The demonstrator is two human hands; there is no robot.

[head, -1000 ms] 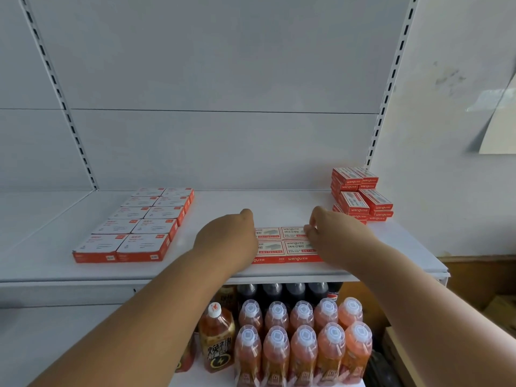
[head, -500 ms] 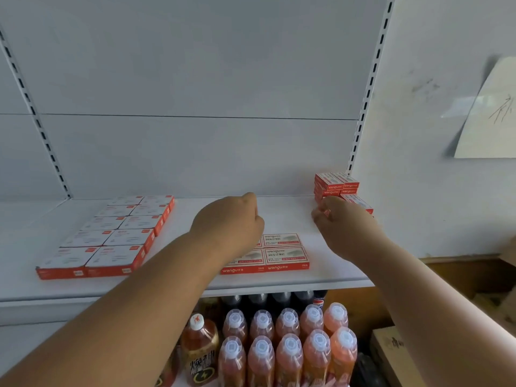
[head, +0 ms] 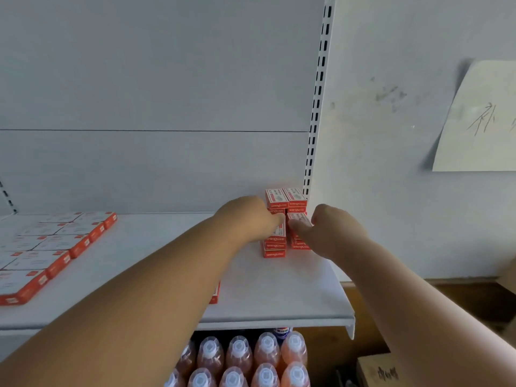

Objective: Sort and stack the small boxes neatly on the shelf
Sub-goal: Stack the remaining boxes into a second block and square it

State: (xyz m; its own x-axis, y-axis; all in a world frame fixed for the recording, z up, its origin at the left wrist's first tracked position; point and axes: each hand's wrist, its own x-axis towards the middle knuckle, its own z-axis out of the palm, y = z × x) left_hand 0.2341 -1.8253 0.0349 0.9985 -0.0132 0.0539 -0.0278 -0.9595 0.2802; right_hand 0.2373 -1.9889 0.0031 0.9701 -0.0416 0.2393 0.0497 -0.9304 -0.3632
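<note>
white metal shelf (head: 279, 297) against a grey back panel, slotted upright on the right, orange-capped bottles (head: 251, 358) on the tier below. i see the red-and-white small boxes in three spots: a flat grid (head: 53, 244) at left, a bit of another box (head: 215, 294) peeking out from under my left forearm, and a messy pile (head: 286, 219) in the back right corner near the upright. both hands are at that pile. left hand (head: 245, 219) is curled, fingertips on a box in the left column; whether it's pinching i can't tell. right hand (head: 332, 233) has fingers pressed together, on a box in the right column. boxes look like thin printed card, red sides, white tops. my guess: light, stiff enough, slick finish, easy to knock askew. i'd grip across the short sides, thumb opposite fingers, and not squeeze the top panel.
</note>
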